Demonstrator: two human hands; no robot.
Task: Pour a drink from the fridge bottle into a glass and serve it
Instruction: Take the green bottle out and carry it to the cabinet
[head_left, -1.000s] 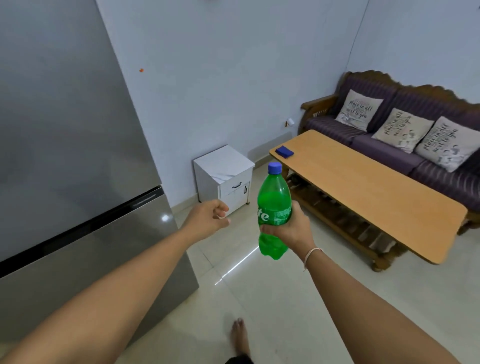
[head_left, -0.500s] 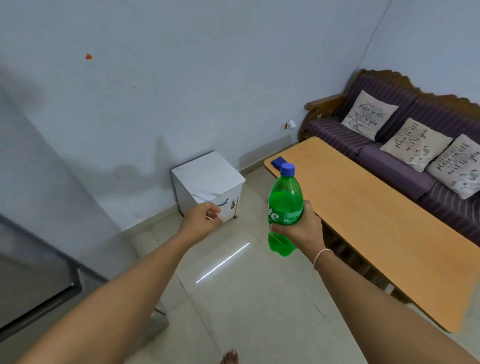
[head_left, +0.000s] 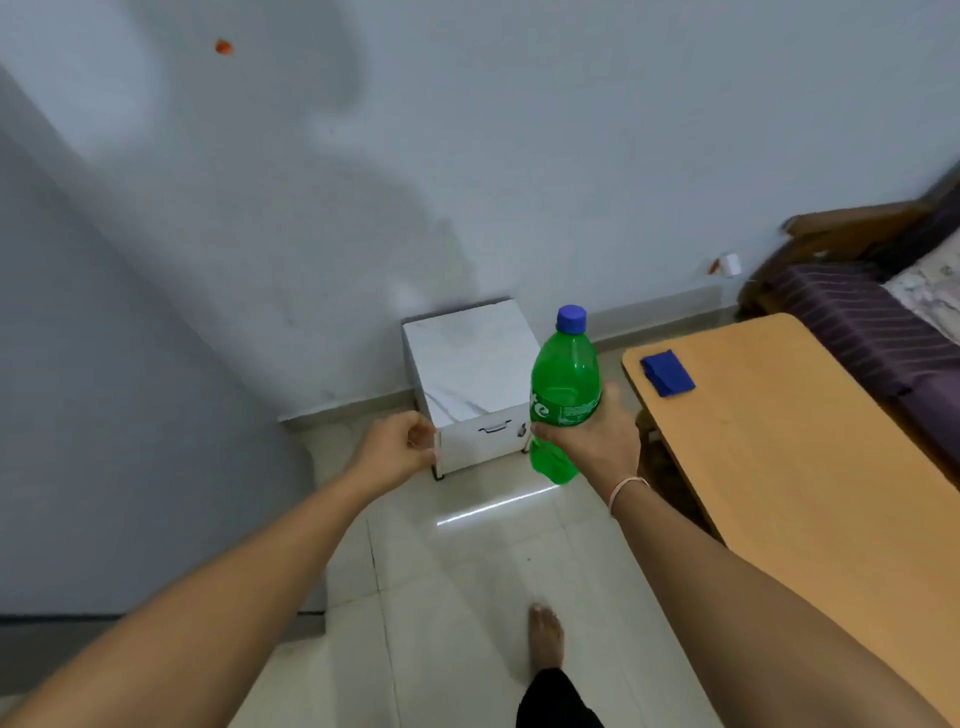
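A green plastic soda bottle (head_left: 565, 379) with a blue cap stands upright in my right hand (head_left: 597, 441), which grips it around the label at mid height, in front of me. My left hand (head_left: 395, 449) is held out to the left of the bottle, fingers curled into a loose fist with nothing in it. No glass is in view. The grey fridge side (head_left: 104, 415) fills the left of the frame.
A small white marble-topped cabinet (head_left: 467, 374) stands against the wall ahead. A long wooden table (head_left: 810, 467) with a blue cloth (head_left: 667, 372) runs along the right, a purple sofa (head_left: 872, 322) behind it. My bare foot (head_left: 545, 639) is on pale floor tiles.
The view has swung right and moved forward, away from the fridge front. The white cabinet and table are now nearer. Both hands keep the same pose, the bottle still upright.
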